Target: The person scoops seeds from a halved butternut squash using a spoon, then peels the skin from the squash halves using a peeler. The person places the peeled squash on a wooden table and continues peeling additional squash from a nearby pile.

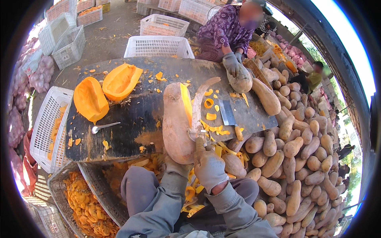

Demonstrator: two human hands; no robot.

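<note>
A butternut squash (175, 128) lies lengthwise before me on a dark wooden board (125, 142). One strip along its upper right side is peeled to bright orange. My left hand (176, 167), gloved, holds its near end; the fingers are mostly hidden beneath it. In my gloved right hand (209, 166) is a wire-framed peeler (198, 134), against the squash's right side. From the peeler a long curved strip of peel (198, 104) runs up across the board. To the right rests a cleaver (227, 112) with a wooden handle.
Two hollowed squash halves (90, 99) and a metal spoon (104, 127) lie at left. Opposite, a person (227, 32) in gloves holds another squash (239, 79). Many squashes (293, 147) are heaped at right. A crate of orange pulp (86, 205) stands at lower left, white crates (159, 46) beyond the board.
</note>
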